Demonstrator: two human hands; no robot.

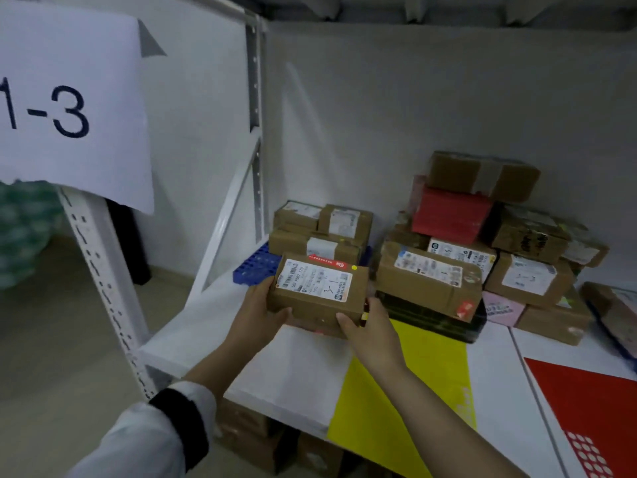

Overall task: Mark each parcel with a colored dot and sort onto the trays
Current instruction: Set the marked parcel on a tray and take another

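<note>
left hand and right hand grip the yellow-dotted parcel, few already on the blue tray past the fingertips, whole pile right of them undone

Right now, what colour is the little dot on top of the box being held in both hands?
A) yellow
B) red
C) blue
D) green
A: a small yellow dot sits near the far right corner on top of the held parcel.

Probably a parcel storeroom: labelled shelving, stacked parcels.
</note>
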